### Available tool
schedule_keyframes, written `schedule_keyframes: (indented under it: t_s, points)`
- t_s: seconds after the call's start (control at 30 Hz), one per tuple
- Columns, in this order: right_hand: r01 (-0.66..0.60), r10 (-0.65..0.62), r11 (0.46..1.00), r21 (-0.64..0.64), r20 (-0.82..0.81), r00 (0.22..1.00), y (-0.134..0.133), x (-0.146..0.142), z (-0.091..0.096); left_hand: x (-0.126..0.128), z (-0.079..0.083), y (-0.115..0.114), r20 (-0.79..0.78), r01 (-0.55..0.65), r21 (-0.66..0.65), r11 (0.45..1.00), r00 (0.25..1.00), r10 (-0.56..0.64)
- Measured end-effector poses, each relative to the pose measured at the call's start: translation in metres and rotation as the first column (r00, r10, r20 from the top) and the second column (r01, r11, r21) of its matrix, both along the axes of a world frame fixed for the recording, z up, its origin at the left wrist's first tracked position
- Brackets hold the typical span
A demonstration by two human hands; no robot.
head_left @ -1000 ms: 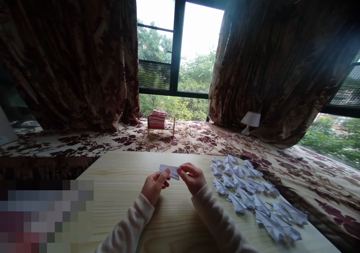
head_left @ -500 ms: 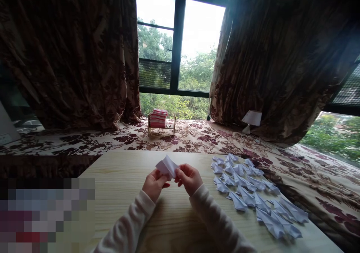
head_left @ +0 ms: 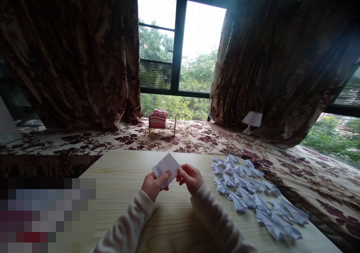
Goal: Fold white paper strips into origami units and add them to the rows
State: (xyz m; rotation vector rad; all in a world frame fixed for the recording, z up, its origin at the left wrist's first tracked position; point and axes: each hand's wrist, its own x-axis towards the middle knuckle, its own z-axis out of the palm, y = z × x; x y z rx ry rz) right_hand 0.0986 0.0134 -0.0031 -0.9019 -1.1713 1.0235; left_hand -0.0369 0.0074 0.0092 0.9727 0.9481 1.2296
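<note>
A white sheet of folded paper (head_left: 170, 165) is held up above the middle of the table, its flat face turned toward me and one corner pointing up. My left hand (head_left: 154, 184) grips its lower left part, thumb pressed on the front and fingers behind. At the paper's right corner, my right hand (head_left: 191, 178) pinches the edge between thumb and fingertips. Several white folded paper planes (head_left: 247, 181) lie close together on the right side of the table, apart from both hands.
The light wooden table (head_left: 120, 178) borders a ledge covered in floral cloth (head_left: 197, 136). On that ledge stand a small rack (head_left: 174, 127) with folded striped cloths (head_left: 159, 118) and a white lamp (head_left: 252, 118). Patterned curtains (head_left: 84, 57) flank the window. A blurred patch covers the lower left.
The paper has turned so that a broader, flatter face shows, where a creased shape showed before. My left thumb now lies across its front. Both hands stay in nearly the same place.
</note>
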Motion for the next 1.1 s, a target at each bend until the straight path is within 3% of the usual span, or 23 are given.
schedule_keyframes:
  t_s: [0.17,0.3,0.47,0.67,0.9,1.1]
  points:
    - [0.235,-0.233,0.972,0.007,-0.079,0.969,0.011,0.031,0.009,-0.002,-0.006,0.003,-0.061,0.052,-0.012,0.999,0.997,-0.052]
    - [0.295,-0.293,0.956,0.007,-0.105,0.950,0.011,0.052,0.017,-0.007,-0.004,0.005,-0.164,0.110,-0.023,0.994,0.980,-0.113]
    - [0.193,-0.191,0.981,0.033,-0.058,0.980,0.005,0.042,0.019,-0.017,0.008,0.010,-0.115,-0.154,0.128,0.980,0.979,0.169]
    - [0.097,-0.100,0.994,0.049,0.060,0.993,0.002,0.026,0.013,-0.009,-0.001,0.008,-0.134,0.126,0.072,0.989,0.984,-0.115]
    - [0.136,-0.156,0.985,0.107,0.218,0.963,0.002,0.032,0.012,-0.009,-0.007,0.005,-0.280,0.161,0.054,0.986,0.950,-0.140]
    - [-0.060,0.048,0.997,0.048,0.225,0.973,0.002,0.026,0.003,-0.004,0.002,-0.005,-0.309,0.257,0.001,0.966,0.919,-0.244]
